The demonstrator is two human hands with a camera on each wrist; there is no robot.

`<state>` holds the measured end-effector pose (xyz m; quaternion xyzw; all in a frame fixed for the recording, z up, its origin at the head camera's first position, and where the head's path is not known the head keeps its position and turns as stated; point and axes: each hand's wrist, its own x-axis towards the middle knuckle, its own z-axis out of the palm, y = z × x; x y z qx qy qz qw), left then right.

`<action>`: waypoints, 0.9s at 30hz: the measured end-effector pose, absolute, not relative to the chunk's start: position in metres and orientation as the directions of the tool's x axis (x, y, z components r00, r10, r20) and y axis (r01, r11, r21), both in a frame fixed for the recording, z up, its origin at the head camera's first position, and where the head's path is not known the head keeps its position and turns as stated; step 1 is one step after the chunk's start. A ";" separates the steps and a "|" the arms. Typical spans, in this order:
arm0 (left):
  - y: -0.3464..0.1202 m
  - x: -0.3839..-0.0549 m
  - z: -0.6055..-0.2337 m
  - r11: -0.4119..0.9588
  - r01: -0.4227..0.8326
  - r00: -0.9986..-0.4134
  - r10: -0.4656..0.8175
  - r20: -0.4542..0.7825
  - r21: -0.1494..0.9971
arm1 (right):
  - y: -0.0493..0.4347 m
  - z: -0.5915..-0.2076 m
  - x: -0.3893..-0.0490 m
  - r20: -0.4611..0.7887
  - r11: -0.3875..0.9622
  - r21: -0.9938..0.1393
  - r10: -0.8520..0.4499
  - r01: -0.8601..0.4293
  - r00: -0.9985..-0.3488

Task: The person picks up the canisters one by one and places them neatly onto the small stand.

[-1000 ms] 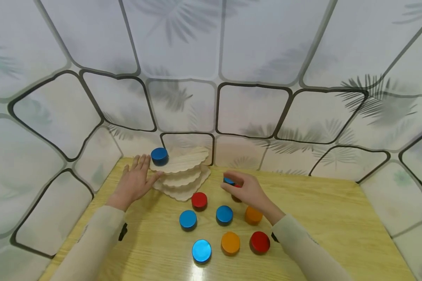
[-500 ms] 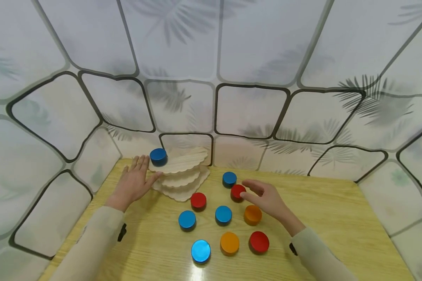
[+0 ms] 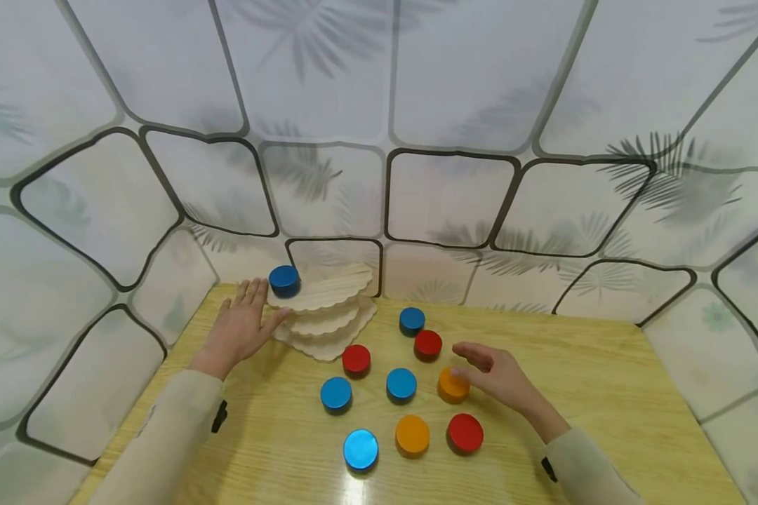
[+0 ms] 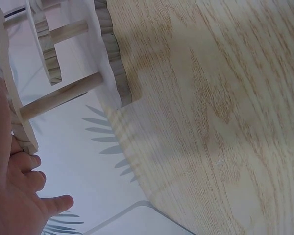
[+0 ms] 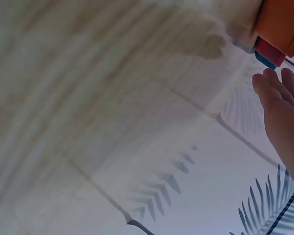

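Wood-grained bench [image 3: 278,435] bears the rear orange disc [image 3: 451,390], squat and smooth. Beside it the right hand [image 3: 495,375] keeps a wide grip; the left hand [image 3: 240,328], fingers straight, touches a scalloped wooden stand [image 3: 325,289].

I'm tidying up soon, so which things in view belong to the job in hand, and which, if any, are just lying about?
Likely in the job:
wooden stand, touched by the left hand
blue disc on its top tier
orange disc nearest the right hand
probably the eight other discs

Just surroundings, no stray items seen:
table
patterned wall
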<state>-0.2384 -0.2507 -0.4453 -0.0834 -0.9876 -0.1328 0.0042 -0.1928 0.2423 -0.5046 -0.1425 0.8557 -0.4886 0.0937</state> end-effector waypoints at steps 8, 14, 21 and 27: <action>-0.251 -0.239 -0.445 0.949 0.166 -0.986 0.165 0.026 0.269 | 0.248 -0.511 -0.190 -0.094 0.468 -0.879 -0.354 -0.089 -0.930; -0.251 -0.239 -0.445 0.950 0.168 -0.986 0.167 0.027 0.262 | 0.251 -0.515 -0.190 -0.107 0.473 -0.876 -0.373 -0.089 -0.922; -0.251 -0.239 -0.446 0.951 0.172 -0.985 0.170 0.030 0.255 | 0.253 -0.515 -0.188 -0.130 0.482 -0.871 -0.410 -0.093 -0.903; -0.251 -0.239 -0.445 0.950 0.173 -0.985 0.170 0.034 0.258 | 0.255 -0.516 -0.188 -0.147 0.499 -0.860 -0.439 -0.105 -0.886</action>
